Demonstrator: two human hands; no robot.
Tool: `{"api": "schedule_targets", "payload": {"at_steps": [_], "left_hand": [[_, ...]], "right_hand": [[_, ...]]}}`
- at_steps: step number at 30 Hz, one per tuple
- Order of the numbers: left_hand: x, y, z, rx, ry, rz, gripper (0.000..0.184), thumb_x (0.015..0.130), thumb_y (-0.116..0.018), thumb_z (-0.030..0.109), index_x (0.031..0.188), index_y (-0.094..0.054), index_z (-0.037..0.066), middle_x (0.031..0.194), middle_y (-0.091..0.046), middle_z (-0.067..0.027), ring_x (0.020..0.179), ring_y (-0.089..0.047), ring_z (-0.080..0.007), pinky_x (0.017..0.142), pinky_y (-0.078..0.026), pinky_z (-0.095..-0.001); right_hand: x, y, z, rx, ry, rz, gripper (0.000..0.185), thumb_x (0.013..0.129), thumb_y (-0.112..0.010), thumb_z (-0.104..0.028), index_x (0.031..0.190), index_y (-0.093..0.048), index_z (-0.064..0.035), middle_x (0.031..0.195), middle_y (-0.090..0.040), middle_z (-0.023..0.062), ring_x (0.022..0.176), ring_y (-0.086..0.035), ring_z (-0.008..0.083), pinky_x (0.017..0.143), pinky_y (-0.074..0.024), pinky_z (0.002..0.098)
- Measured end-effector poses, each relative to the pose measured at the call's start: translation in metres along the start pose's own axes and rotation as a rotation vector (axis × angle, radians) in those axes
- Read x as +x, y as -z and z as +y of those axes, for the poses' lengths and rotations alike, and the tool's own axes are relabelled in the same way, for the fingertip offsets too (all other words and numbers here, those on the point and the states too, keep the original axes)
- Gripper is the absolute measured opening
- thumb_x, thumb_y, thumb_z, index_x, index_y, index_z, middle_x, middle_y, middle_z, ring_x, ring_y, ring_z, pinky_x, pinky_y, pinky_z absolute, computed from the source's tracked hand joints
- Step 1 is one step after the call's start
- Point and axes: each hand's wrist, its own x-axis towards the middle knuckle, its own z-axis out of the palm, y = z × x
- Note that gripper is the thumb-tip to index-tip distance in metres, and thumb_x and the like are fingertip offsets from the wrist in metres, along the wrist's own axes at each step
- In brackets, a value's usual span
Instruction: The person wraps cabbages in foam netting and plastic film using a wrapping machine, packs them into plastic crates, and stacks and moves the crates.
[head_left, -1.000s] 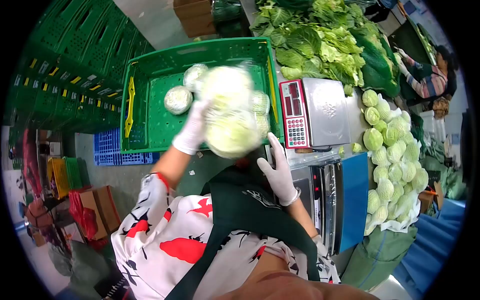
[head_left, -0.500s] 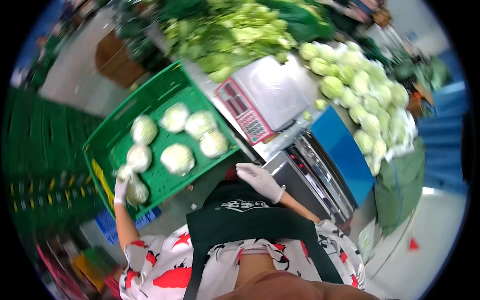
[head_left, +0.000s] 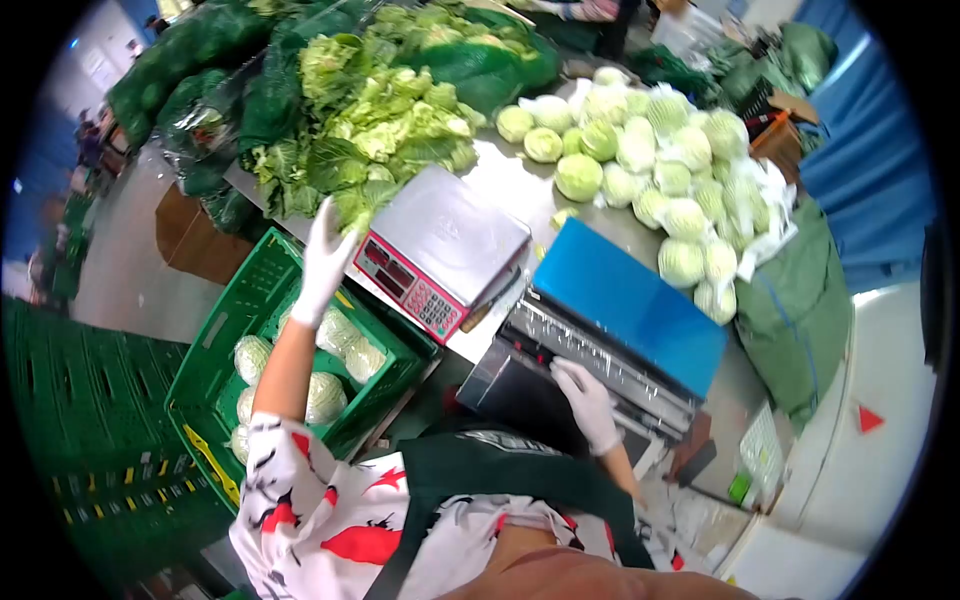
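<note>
My left hand (head_left: 322, 262), in a white glove, is raised over the far edge of a green crate (head_left: 205, 345), beside a red-and-silver scale (head_left: 440, 245). Its thumb and fingers are spread with nothing between them. Below my forearm, several film-wrapped cabbages (head_left: 325, 397) lie in the crate, some partly hidden by the arm. My right hand (head_left: 588, 405), also gloved, rests at the front of a film-wrapping machine (head_left: 530, 385) with a blue plate (head_left: 630, 305). Its fingers are stretched out and appear to touch the dark front surface; I see nothing held.
Unwrapped cabbages (head_left: 685, 165) are heaped at the right of the table, some in white net sleeves. Loose outer leaves (head_left: 385, 130) pile up behind the scale. A green sack (head_left: 800, 300) stands at the right, stacked green crates (head_left: 90, 410) at the left, and a cardboard box (head_left: 195, 235) beyond.
My left hand has left the cabbage at the crate's near left side and risen toward the scale. My right hand has moved right along the machine's front. The view has turned.
</note>
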Motion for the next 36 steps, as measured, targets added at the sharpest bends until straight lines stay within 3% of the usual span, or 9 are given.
{"api": "schedule_targets", "payload": {"at_steps": [3,6,8,11,15,19,24,29,36], "left_hand": [[0.072,-0.054,-0.053,0.096,0.155,-0.039,0.080,0.088,-0.072,0.034,0.150,-0.035,0.000,0.148,-0.044,-0.0236,0.134,-0.048,-0.0313,0.109,-0.039,-0.0375],[0.147,-0.083,-0.176,0.017,0.579,-0.006,0.089,0.087,-0.070,0.036,0.153,-0.024,-0.002,0.147,-0.044,-0.0265,0.134,-0.048,-0.0314,0.107,-0.040,-0.0345],[0.167,-0.076,-0.143,0.067,0.814,-0.033,0.094,0.089,-0.067,0.033,0.157,-0.010,0.002,0.145,-0.047,-0.0259,0.132,-0.050,-0.0311,0.107,-0.039,-0.0333],[0.200,-0.095,-0.213,0.209,0.665,0.081,0.096,0.087,-0.070,0.033,0.158,-0.012,0.006,0.124,-0.064,-0.0189,0.098,-0.065,-0.0253,0.085,-0.050,-0.0370],[0.210,-0.094,-0.192,0.236,0.671,-0.054,0.099,0.087,-0.068,0.039,0.159,-0.007,0.010,0.137,-0.057,-0.0210,0.119,-0.060,-0.0315,0.100,-0.045,-0.0355],[0.213,-0.093,-0.162,0.317,0.818,-0.023,0.101,0.086,-0.070,0.037,0.159,-0.005,0.014,0.129,-0.062,-0.0203,0.108,-0.065,-0.0294,0.092,-0.050,-0.0361],[0.223,-0.096,-0.232,0.320,0.770,-0.004,0.102,0.087,-0.068,0.037,0.159,-0.001,0.011,0.126,-0.063,-0.0208,0.100,-0.067,-0.0297,0.087,-0.051,-0.0385],[0.217,-0.128,-0.156,0.507,0.634,-0.063,0.085,0.086,-0.063,0.044,0.150,-0.029,-0.002,0.129,-0.059,-0.0278,0.120,-0.059,-0.0387,0.100,-0.046,-0.0412],[0.229,-0.272,-0.063,0.255,0.042,-0.315,0.053,0.087,-0.065,0.042,0.121,-0.065,0.000,0.107,-0.071,-0.0205,0.096,-0.069,-0.0344,0.085,-0.053,-0.0406]], "right_hand": [[-0.015,0.048,0.017,0.044,-0.093,0.126,0.034,0.098,-0.061,-0.017,0.124,-0.061,0.0045,0.115,-0.069,0.0105,0.109,-0.063,0.0165,0.098,-0.0465,0.0284],[-0.022,0.095,0.031,0.131,-0.159,0.231,0.032,0.099,-0.060,-0.017,0.123,-0.063,0.0038,0.113,-0.069,0.0098,0.104,-0.064,0.0152,0.093,-0.0491,0.0276],[-0.019,0.123,0.041,0.190,-0.206,0.314,0.031,0.100,-0.058,-0.018,0.123,-0.063,0.0027,0.112,-0.069,0.0098,0.102,-0.065,0.0149,0.088,-0.0515,0.0275],[0.001,0.153,0.040,0.175,-0.167,0.358,0.032,0.101,-0.057,-0.018,0.124,-0.063,0.0041,0.111,-0.068,0.0103,0.101,-0.065,0.0160,0.089,-0.0510,0.0276],[0.045,0.173,0.025,-0.031,-0.095,0.352,0.027,0.099,-0.058,-0.015,0.118,-0.066,0.0028,0.108,-0.070,0.0086,0.102,-0.064,0.0147,0.090,-0.0498,0.0288],[0.101,0.183,0.024,-0.382,0.149,0.422,0.026,0.095,-0.063,-0.017,0.115,-0.067,-0.0005,0.114,-0.068,0.0158,0.109,-0.063,0.0284,0.098,-0.0471,0.0377],[0.155,0.189,0.042,-0.810,0.310,0.461,0.038,0.093,-0.065,-0.025,0.122,-0.060,-0.0009,0.124,-0.059,0.0219,0.122,-0.051,0.0390,0.107,-0.0371,0.0463],[0.190,0.188,0.081,-1.024,0.339,0.424,0.046,0.092,-0.063,-0.030,0.123,-0.057,0.0031,0.120,-0.059,0.0234,0.116,-0.051,0.0412,0.104,-0.0360,0.0501],[0.186,0.183,0.070,-1.069,0.295,0.445,0.044,0.093,-0.061,-0.029,0.125,-0.055,0.0018,0.117,-0.061,0.0201,0.113,-0.053,0.0371,0.106,-0.0339,0.0485]]}}
